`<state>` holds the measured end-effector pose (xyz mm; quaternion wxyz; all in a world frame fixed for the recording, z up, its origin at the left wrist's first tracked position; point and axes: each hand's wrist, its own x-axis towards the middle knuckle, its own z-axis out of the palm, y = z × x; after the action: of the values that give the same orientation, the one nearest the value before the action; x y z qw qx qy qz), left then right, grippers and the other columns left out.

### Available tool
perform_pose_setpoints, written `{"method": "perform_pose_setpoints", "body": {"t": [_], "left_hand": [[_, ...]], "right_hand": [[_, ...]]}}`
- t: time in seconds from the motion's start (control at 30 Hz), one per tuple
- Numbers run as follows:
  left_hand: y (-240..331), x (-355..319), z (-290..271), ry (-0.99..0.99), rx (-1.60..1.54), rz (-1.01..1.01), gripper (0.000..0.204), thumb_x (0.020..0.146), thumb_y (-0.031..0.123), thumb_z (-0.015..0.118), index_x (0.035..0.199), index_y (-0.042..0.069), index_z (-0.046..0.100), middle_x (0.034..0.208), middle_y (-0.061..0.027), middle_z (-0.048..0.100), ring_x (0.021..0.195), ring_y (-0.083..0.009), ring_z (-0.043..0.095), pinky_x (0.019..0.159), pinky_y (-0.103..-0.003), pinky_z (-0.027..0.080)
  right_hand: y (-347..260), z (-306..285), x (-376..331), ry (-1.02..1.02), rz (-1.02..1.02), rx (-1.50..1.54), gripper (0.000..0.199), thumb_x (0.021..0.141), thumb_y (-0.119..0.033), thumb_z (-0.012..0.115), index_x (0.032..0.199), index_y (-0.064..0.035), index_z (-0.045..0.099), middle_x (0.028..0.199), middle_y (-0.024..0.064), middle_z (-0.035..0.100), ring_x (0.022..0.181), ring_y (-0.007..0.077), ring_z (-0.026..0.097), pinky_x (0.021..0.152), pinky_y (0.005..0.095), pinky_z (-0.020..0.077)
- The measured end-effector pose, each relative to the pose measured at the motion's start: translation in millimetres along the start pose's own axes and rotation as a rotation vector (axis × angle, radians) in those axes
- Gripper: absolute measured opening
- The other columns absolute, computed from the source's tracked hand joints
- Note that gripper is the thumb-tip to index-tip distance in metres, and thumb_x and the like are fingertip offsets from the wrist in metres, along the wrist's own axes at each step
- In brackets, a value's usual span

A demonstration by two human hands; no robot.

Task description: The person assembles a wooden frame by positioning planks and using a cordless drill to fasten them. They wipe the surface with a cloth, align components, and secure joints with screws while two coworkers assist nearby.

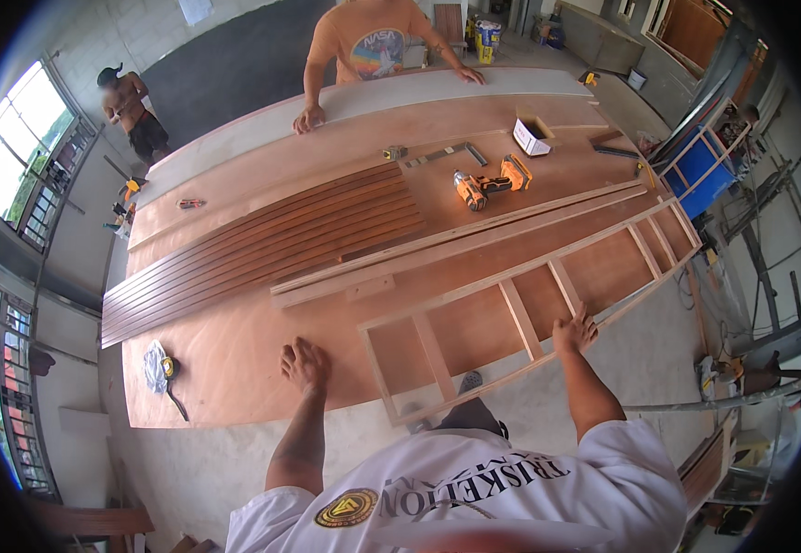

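A long ladder-like wooden frame (pixel 513 304) with several crosspieces lies at the right, its near side reaching past the edge of the plywood tabletop (pixel 235 387). Over its near rail, by a crosspiece, my right hand (pixel 576 332) is curled, gripping the wood. My left hand (pixel 306 366) rests on bare plywood left of the frame, fingers slightly bent and apart, holding nothing. Beyond the frame lie long wooden strips (pixel 456 241) and a small wood block (pixel 370 288). A brown grooved panel (pixel 281 241) spreads across the middle left.
Orange cordless drills (pixel 491 184), an open white box (pixel 532 135) and a metal square (pixel 474 154) lie farther back. A tape measure (pixel 170 367) sits beside clear plastic at near left. Across the table, a person in orange (pixel 373 46) leans on a pale board; another person (pixel 133 111) stands far left.
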<state>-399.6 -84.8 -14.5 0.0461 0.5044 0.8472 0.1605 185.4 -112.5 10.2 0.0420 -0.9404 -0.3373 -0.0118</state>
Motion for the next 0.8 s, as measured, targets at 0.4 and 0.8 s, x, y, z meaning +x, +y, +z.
{"method": "perform_pose_setpoints", "body": {"t": [0.4,0.8], "left_hand": [[-2,0,8,0.045,0.063,-0.018,0.055,0.095,0.042,0.058,0.142,0.015,0.052,0.143,-0.0167,0.046,0.133,-0.0372,0.041,0.112,-0.051,0.031],[3,-2,1,-0.001,0.073,-0.016,0.058,0.095,0.044,0.056,0.143,0.013,0.051,0.147,-0.0182,0.044,0.137,-0.0388,0.038,0.113,-0.053,0.030]], "right_hand": [[0,-8,-1,-0.034,0.008,0.016,0.080,0.085,-0.037,0.060,0.157,-0.0170,0.031,0.139,0.0182,0.050,0.134,0.0343,0.044,0.119,0.0502,0.0235],[-1,-11,-2,-0.041,-0.007,0.020,0.081,0.086,-0.034,0.059,0.158,-0.0145,0.027,0.138,0.0186,0.050,0.133,0.0345,0.044,0.119,0.0513,0.0240]]}}
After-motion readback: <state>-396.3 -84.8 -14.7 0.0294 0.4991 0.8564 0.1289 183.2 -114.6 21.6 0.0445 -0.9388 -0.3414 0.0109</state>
